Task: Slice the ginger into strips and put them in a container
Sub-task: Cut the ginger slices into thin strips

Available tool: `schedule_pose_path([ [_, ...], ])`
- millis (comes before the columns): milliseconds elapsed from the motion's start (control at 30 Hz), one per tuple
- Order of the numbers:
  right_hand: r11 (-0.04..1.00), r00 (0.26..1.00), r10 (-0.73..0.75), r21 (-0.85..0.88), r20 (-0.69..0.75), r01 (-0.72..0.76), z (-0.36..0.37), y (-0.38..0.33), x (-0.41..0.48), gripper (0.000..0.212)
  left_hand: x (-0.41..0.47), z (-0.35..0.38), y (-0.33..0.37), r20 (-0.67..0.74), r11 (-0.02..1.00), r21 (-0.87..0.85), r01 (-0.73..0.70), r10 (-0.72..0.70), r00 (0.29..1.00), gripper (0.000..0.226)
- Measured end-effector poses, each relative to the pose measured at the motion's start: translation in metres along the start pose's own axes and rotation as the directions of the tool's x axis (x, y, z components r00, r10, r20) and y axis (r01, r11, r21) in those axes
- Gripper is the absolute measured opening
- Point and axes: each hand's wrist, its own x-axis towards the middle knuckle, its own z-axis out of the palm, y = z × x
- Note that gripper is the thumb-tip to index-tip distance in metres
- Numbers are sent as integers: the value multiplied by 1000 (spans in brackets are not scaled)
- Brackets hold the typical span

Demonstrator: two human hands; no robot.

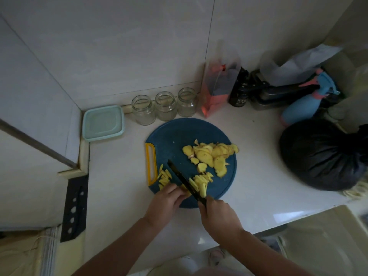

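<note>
- Now the right hand (217, 214) grips a black knife (183, 181), blade slanting across the blue cutting board (179, 136).
- Beside the blade, the left hand (169, 198) curls its fingertips onto a ginger piece (186, 190).
- Cut ginger strips (164, 177) lie either side of it; ginger slices (211, 154) heap farther back.
- A teal-lidded container (102, 123) sits off the board, back left.

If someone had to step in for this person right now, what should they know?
Left hand: fingers curled, steadying a ginger piece by the blade.
Right hand: grips the black knife over the blue cutting board.
Done: two piles of strips, one by the board's yellow handle, one right of the blade.
Left: cut the heap of ginger slices, then move all strips into a container; three open glass jars and a lidded teal box wait behind the board.
</note>
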Motion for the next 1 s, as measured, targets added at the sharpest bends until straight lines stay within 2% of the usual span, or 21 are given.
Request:
schedule_pose_path([
  [133, 999, 1000, -1, -49, 24, 2, -4, -5, 2, 32, 1, -1, -2, -22, 1000, 1, -15, 15, 1000, 17],
  [367, 996, 992, 83, 22, 99, -85, -4, -2, 14, 32, 2, -2, -7, -15, 999, 4, -52, 52, 999, 19],
  [633, 997, 997, 69, -29, 17, -68, 12, -11, 18, 34, -3, 1, -11, -9, 1000, 0, -20, 20, 1000, 16],
  [733, 994, 995, 99, 53, 7, -99, 15, -16, 24, 34, -3, 1, -9, -1, 1000, 1, -11, 11, 1000, 17],
  [867, 973, 990, 144, 184, 7, -143, 11, -12, 25, 29, -5, 2, -4, -22, 995, -68, 78, -80, 997, 14],
  [1000, 965, 989, 140, 217, 37, -145, -1, 0, 20, 33, -6, 2, -2, -18, 986, -113, 119, -122, 992, 12],
])
